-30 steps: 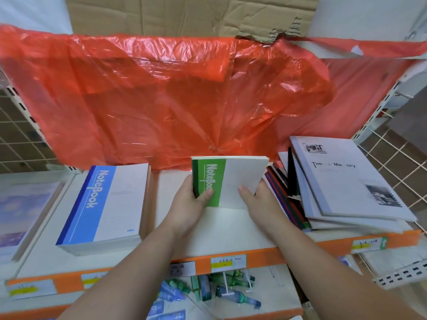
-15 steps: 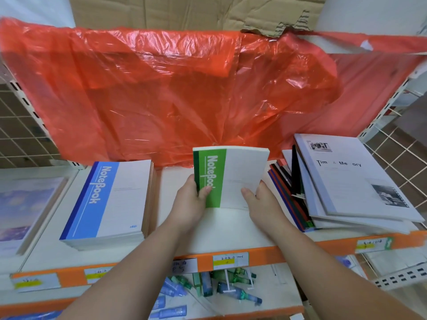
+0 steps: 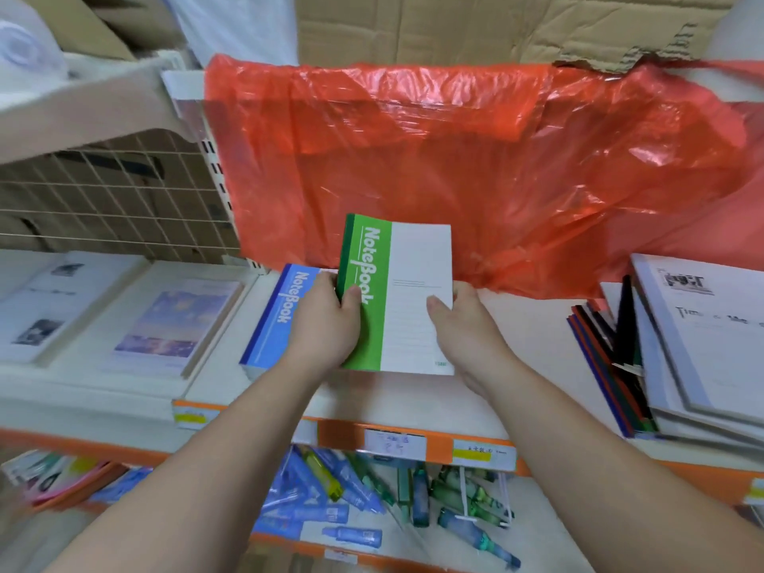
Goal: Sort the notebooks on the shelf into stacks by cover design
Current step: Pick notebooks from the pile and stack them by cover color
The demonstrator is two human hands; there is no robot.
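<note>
Both hands, left hand [image 3: 330,320] and right hand [image 3: 463,324], grip the green notebook [image 3: 407,299] above the shelf [image 3: 516,366], beside the blue stack [image 3: 275,320].

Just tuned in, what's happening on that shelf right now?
A person is sorting notebooks. Both hands, left hand and right hand, hold a green notebook above the shelf, beside the blue notebook stack. A mixed pile on the right is still unsorted.
</note>
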